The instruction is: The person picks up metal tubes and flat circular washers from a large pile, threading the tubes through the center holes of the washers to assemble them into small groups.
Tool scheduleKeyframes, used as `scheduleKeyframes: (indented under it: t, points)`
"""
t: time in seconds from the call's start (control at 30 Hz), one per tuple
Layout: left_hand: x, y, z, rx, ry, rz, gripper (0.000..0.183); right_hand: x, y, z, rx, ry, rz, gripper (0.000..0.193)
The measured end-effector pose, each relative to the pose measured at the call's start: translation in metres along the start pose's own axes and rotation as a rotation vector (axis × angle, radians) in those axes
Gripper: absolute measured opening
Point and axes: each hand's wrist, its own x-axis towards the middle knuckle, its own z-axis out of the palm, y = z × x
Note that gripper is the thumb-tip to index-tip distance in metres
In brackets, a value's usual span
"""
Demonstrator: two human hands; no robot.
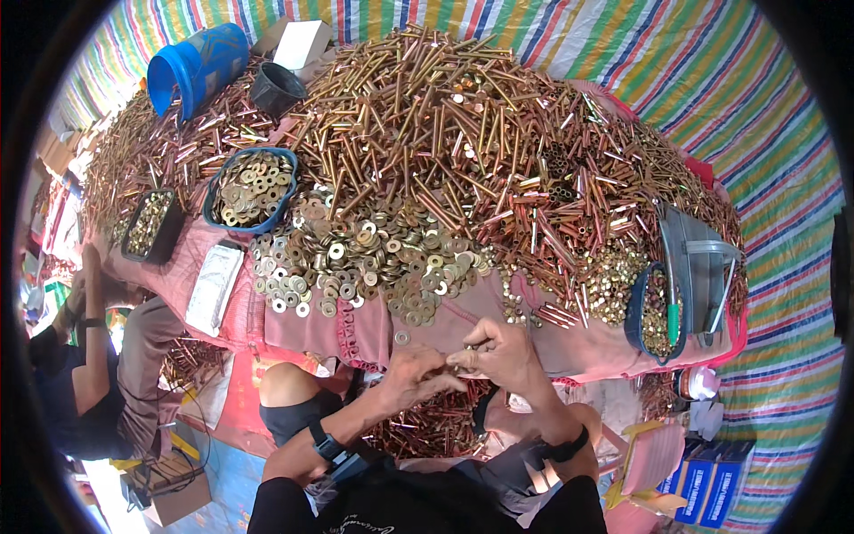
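Note:
My left hand [414, 377] and my right hand [500, 352] meet at the near edge of the cloth-covered heap, fingertips close together. Both are closed in a pinch; whatever small piece is between the fingers is too hidden to name. Just beyond them lies a single flat washer [402, 338] on the pink cloth [369, 331]. Farther off spreads a pile of flat metal washers [356, 254]. Behind it rises a large heap of long brass-coloured bolt-like rods and sleeves [418, 116]. Small nuts [614, 276] are scattered at the right.
A blue basin [210, 212] holds washers; a black tray [166, 251] and a dark blue tub [634, 334] hold nuts. A blue bucket [209, 67] lies tipped at the back left. A grey scoop-like container [689, 240] stands at right. Another person [89, 356] sits at far left.

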Motion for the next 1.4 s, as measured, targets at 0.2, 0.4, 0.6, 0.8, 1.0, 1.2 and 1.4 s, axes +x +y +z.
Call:
scheduleKeyframes:
  t: [0.2, 0.4, 0.6, 0.8, 1.0, 1.2, 1.4]
  points:
    - [-0.016, 0.009, -0.041, 0.014, 0.161, -0.288, 0.017, 0.003, 0.029, -0.011, -0.072, -0.349, 0.220, 0.042]
    - [-0.015, -0.011, -0.038, 0.360, 0.050, -0.368, 0.013, 0.003, 0.052, 0.007, -0.346, 0.117, 0.042, 0.033]
    - [-0.012, -0.022, -0.036, 0.357, 0.086, -0.429, 0.014, -0.008, 0.073, 0.047, -0.528, 0.599, -0.459, 0.027]
    - [-0.010, -0.026, -0.029, 0.459, 0.162, -0.414, 0.015, -0.003, 0.084, 0.057, -0.631, 0.701, -0.454, 0.028]
    - [-0.003, -0.028, -0.032, 0.501, 0.132, -0.419, 0.025, 0.003, 0.089, 0.058, -0.665, 0.745, -0.421, 0.029]
    - [-0.007, -0.039, -0.023, 0.481, 0.237, -0.378, 0.023, 0.008, 0.095, 0.060, -0.682, 0.788, -0.402, 0.029]
    - [-0.008, -0.042, -0.026, 0.553, 0.244, -0.353, 0.021, 0.008, 0.093, 0.060, -0.732, 0.777, -0.305, 0.029]
